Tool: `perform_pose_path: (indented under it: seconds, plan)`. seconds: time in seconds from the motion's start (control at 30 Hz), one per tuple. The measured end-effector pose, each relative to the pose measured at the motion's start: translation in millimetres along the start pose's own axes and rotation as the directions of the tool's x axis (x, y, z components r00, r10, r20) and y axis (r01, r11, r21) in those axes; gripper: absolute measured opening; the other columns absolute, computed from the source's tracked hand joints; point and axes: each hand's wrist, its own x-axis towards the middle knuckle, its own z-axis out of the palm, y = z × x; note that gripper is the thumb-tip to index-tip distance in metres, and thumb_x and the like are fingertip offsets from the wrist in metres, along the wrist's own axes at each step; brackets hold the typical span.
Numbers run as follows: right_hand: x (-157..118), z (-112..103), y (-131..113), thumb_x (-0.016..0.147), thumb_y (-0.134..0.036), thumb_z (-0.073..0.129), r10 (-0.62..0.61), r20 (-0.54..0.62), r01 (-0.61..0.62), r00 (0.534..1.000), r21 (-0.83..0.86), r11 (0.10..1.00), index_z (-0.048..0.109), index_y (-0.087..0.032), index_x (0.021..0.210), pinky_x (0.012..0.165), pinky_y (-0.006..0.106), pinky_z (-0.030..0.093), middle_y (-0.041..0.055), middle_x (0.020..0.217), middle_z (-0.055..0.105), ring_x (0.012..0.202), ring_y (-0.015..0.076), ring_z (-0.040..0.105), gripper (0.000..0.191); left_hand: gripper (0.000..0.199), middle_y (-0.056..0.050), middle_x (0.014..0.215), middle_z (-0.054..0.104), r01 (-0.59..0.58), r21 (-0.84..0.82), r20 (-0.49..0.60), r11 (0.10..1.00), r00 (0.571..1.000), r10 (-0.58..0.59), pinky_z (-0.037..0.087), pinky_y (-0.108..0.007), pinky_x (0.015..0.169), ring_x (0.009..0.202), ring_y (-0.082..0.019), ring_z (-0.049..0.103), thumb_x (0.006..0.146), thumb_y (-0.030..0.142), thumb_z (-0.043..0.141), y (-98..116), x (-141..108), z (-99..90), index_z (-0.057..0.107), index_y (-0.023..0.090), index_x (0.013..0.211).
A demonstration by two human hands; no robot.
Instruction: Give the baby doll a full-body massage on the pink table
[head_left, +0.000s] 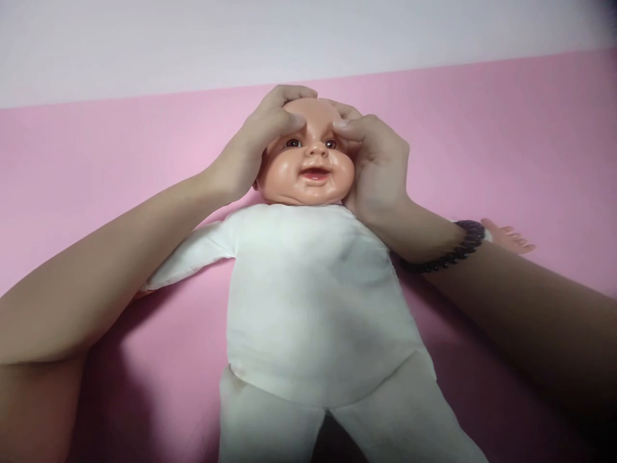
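A baby doll [315, 289] with a white cloth body and a hard plastic head lies on its back, face up. My left hand [263, 135] cups one side of the head, its thumb resting on the forehead above the eye. On the other side, my right hand [380, 154] holds the head too, thumb pressed above the opposite eye. Some fingers of both hands are hidden behind the head. The doll's mouth is molded open, and its arms stretch out sideways, partly behind my forearms.
Under the doll spreads a pink surface [120, 148]. Beyond its far edge is a pale white area [308, 38]. A black coiled band [463, 247] circles my right wrist, near the doll's small plastic hand [508, 236]. The doll's legs run out of view at the bottom.
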Motion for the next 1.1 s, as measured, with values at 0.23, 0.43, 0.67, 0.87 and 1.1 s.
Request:
perform_pose_path:
  seconds: [0.23, 0.43, 0.67, 0.87, 1.1]
  plan:
    - [-2.3, -2.0, 0.5, 0.074, -0.038, 0.078, 0.009, 0.024, -0.009, 1.000, -0.016, 1.000, 0.067, -0.038, 0.090, 0.095, 0.046, 0.058, -0.0033, 0.109, 0.071, 0.125, 0.0299, 0.063, 0.019, 0.029, 0.001, 0.107, 0.070, -0.048, -0.010, 0.053, 0.999, 0.997, 0.049, 0.051, -0.027, 0.091, 0.107, -0.019, 0.065, 0.087, 0.016, 0.063, -2.9, -0.1, -2.1, 0.060, 0.021, 0.116]
    - [2.8, -2.8, 1.3, 0.065, -0.041, 0.076, 0.005, 0.020, -0.004, 1.000, -0.045, 0.999, 0.064, -0.038, 0.089, 0.094, 0.046, 0.053, -0.0020, 0.108, 0.070, 0.125, 0.0321, 0.060, 0.027, 0.028, 0.000, 0.110, 0.068, -0.023, 0.021, 0.020, 1.000, 1.000, 0.022, 0.047, -0.030, 0.097, 0.113, -0.022, 0.060, 0.088, 0.015, 0.059, -1.1, -0.4, -1.9, 0.061, 0.022, 0.115]
    - [1.5, -0.4, -1.4, 0.061, -0.044, 0.073, 0.023, -0.036, -0.026, 0.999, -0.072, 0.997, 0.063, -0.039, 0.086, 0.089, 0.048, 0.054, -0.0031, 0.105, 0.071, 0.126, 0.0335, 0.058, 0.027, 0.029, -0.003, 0.115, 0.068, -0.025, -0.005, 0.041, 1.000, 0.999, 0.025, 0.047, -0.033, 0.102, 0.120, -0.026, 0.060, 0.088, 0.017, 0.053, -0.8, -0.2, -2.4, 0.062, 0.020, 0.116]
    - [-1.6, -1.7, -0.9, 0.073, -0.041, 0.073, 0.018, 0.012, -0.017, 1.000, -0.062, 0.998, 0.065, -0.039, 0.088, 0.092, 0.048, 0.059, -0.0037, 0.107, 0.072, 0.121, 0.0307, 0.064, 0.018, 0.027, -0.002, 0.107, 0.068, -0.035, -0.007, 0.019, 0.999, 0.999, 0.035, 0.048, -0.028, 0.095, 0.109, -0.019, 0.065, 0.090, 0.018, 0.060, -0.9, -1.0, 0.9, 0.059, 0.018, 0.117]
    - [2.4, -2.3, 2.7, 0.072, -0.033, 0.072, -0.016, -0.003, 0.015, 1.000, -0.011, 1.000, 0.066, -0.032, 0.094, 0.102, 0.044, 0.057, -0.0004, 0.103, 0.071, 0.117, 0.0291, 0.066, 0.023, 0.031, -0.001, 0.112, 0.067, -0.057, 0.115, 0.034, 0.992, 0.998, 0.054, 0.049, -0.035, 0.100, 0.116, -0.022, 0.063, 0.087, 0.025, 0.061, -3.5, 4.4, -3.7, 0.057, 0.021, 0.118]
